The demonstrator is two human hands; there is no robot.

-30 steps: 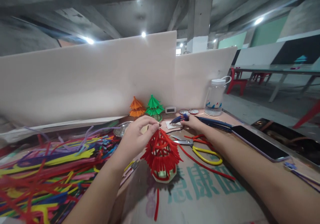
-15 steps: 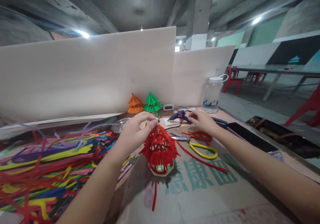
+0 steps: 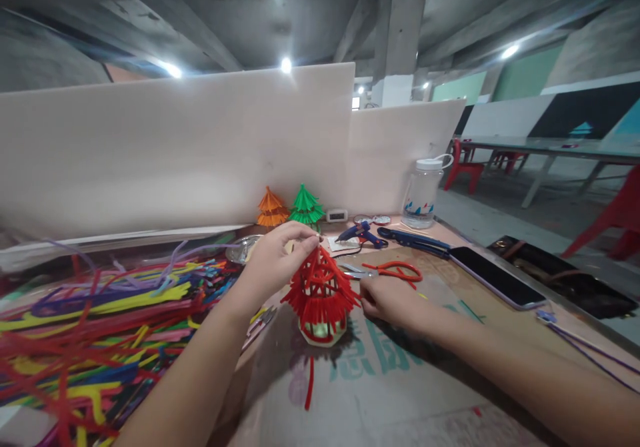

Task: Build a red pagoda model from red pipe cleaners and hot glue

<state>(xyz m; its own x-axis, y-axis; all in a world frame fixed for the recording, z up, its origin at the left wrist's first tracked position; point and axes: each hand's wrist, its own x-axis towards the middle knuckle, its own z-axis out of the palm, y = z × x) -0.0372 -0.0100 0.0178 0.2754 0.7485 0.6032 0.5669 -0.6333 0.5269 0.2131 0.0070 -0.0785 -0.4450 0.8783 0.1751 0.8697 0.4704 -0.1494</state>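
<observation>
Can see, beyond the left hand (image 3: 281,255), an orange tree (image 3: 271,207) and a green tree (image 3: 306,206) side by side, with a tall pale panel (image 3: 175,157) farther beyond. Past that hand's right side, can make out a small white device (image 3: 337,216). Beyond the right hand (image 3: 384,298), can spot a dark blue tool (image 3: 415,242) and, farther out, a clear bottle (image 3: 420,197) with a white lid. To the right of that hand, can note a dark-screened phone (image 3: 495,277), then, well apart, red chairs (image 3: 464,167) and a long table (image 3: 545,144)
</observation>
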